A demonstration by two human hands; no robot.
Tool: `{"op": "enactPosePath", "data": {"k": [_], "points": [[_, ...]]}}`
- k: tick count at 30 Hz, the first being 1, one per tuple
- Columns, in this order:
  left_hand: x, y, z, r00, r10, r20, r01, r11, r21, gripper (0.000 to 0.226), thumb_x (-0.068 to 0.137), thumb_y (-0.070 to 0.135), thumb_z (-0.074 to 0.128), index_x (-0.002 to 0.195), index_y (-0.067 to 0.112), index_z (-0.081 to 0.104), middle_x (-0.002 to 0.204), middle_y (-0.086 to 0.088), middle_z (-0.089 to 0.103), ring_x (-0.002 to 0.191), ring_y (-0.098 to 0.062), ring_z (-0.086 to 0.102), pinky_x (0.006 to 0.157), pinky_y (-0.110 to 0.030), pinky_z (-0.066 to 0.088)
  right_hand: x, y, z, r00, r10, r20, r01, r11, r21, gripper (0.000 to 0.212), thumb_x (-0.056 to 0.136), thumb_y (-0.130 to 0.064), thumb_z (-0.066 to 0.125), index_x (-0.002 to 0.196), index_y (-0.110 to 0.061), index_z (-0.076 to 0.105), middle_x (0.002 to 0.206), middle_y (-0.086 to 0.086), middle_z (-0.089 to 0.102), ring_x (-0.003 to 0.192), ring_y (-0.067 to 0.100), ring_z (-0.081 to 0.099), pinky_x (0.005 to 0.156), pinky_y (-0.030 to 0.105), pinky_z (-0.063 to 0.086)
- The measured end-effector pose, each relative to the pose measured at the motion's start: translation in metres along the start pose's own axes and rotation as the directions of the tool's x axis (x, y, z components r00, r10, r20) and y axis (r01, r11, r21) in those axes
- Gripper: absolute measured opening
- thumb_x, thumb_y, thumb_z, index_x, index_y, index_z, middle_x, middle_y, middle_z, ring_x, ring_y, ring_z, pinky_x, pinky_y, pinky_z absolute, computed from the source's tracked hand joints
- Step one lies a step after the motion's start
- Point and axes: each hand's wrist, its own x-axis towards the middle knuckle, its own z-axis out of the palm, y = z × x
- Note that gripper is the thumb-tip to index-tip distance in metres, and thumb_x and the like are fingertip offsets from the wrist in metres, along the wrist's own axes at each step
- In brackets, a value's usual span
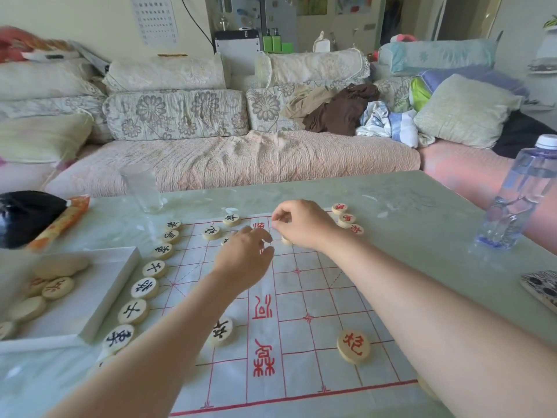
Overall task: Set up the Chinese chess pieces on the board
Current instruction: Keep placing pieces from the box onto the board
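Note:
A white sheet board with red grid lines lies on the table. A row of black-lettered round pieces lines its left edge. Red-lettered pieces sit at the far right corner, and a single red piece lies near right. Another black piece shows beside my left forearm. My right hand hovers over the far middle of the board, fingers curled, pinching a pale piece. My left hand is just below it, fingers bent down onto the board; what it touches is hidden.
A white box lid at the left holds several spare pieces. A clear glass stands at the far left, a water bottle at the right, a phone at the right edge. A black bag lies far left. A sofa is behind.

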Motion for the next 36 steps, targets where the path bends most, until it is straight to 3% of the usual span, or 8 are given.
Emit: {"op": "enactPosePath", "data": {"k": [8, 14, 18, 22, 27, 31, 36], "points": [[-0.051, -0.108, -0.08, 0.973, -0.217, -0.081, 0.224, 0.971, 0.089, 0.023, 0.088, 0.031, 0.054, 0.109, 0.029, 0.062, 0.097, 0.007, 0.053, 0.097, -0.019, 0.054, 0.078, -0.032, 0.047, 0.0, -0.098, 0.061, 0.98, -0.111, 0.165, 0.099, 0.992, 0.076, 0.013, 0.09, -0.032, 0.067, 0.099, -0.024, 0.072, 0.097, -0.009, 0.071, 0.093, 0.013, 0.064, 0.087, 0.035, 0.053], [-0.088, -0.184, -0.131, 0.93, -0.34, -0.139, 0.359, 0.921, 0.152, 0.03, 0.092, 0.038, 0.048, 0.118, 0.029, 0.058, 0.117, 0.0, 0.056, 0.111, -0.022, 0.049, 0.088, -0.037, 0.046, 0.013, -0.168, 0.112, 0.96, -0.174, 0.217, 0.161, 0.984, 0.077, 0.015, 0.091, -0.03, 0.062, 0.104, -0.026, 0.069, 0.097, -0.012, 0.067, 0.09, 0.012, 0.061, 0.083, 0.029, 0.05], [-0.104, -0.234, -0.159, 0.905, -0.388, -0.176, 0.42, 0.883, 0.211, 0.035, 0.091, 0.025, 0.049, 0.125, 0.029, 0.057, 0.129, -0.003, 0.051, 0.119, -0.028, 0.042, 0.097, -0.038, 0.041, 0.027, -0.215, 0.147, 0.929, -0.244, 0.278, 0.243, 0.969, 0.038, 0.026, 0.093, -0.025, 0.059, 0.118, -0.025, 0.067, 0.108, -0.009, 0.066, 0.097, 0.012, 0.059, 0.083, 0.026, 0.045], [-0.12, -0.273, -0.173, 0.874, -0.473, -0.107, 0.485, 0.848, 0.212, 0.039, 0.092, 0.023, 0.048, 0.129, 0.03, 0.053, 0.123, -0.005, 0.05, 0.114, -0.029, 0.043, 0.095, -0.039, 0.042, 0.043, -0.255, 0.184, 0.899, -0.28, 0.335, 0.296, 0.955, 0.004, 0.028, 0.092, -0.024, 0.06, 0.12, -0.027, 0.066, 0.117, -0.008, 0.066, 0.108, 0.014, 0.06, 0.091, 0.028, 0.047], [-0.132, -0.305, -0.189, 0.864, -0.501, 0.045, 0.475, 0.841, 0.258, 0.043, 0.092, 0.022, 0.047, 0.134, 0.03, 0.05, 0.127, -0.005, 0.056, 0.114, -0.027, 0.051, 0.094, -0.031, 0.042, 0.055, -0.294, 0.232, 0.847, -0.318, 0.425, 0.385, 0.92, -0.078, 0.04, 0.091, -0.021, 0.059, 0.129, -0.033, 0.061, 0.133, -0.004, 0.06, 0.122, 0.019, 0.056, 0.097, 0.031, 0.047], [-0.135, -0.314, -0.189, 0.873, -0.485, 0.047, 0.462, 0.855, 0.234, 0.04, 0.092, 0.037, 0.048, 0.131, 0.031, 0.052, 0.124, -0.003, 0.059, 0.113, -0.026, 0.053, 0.093, -0.032, 0.044, 0.059, -0.31, 0.265, 0.798, -0.353, 0.488, 0.502, 0.838, -0.214, 0.045, 0.092, -0.029, 0.058, 0.135, -0.045, 0.053, 0.131, 0.002, 0.049, 0.123, 0.028, 0.053, 0.093, 0.037, 0.048], [-0.134, -0.317, -0.178, 0.872, -0.489, 0.015, 0.47, 0.845, 0.254, 0.044, 0.087, 0.032, 0.052, 0.131, 0.031, 0.048, 0.118, -0.005, 0.06, 0.107, -0.028, 0.056, 0.084, -0.034, 0.047, 0.062, -0.314, 0.279, 0.81, -0.3, 0.505, 0.524, 0.756, -0.392, 0.047, 0.093, -0.024, 0.052, 0.139, -0.03, 0.049, 0.141, 0.009, 0.04, 0.126, 0.036, 0.052, 0.098, 0.042, 0.048]]}}
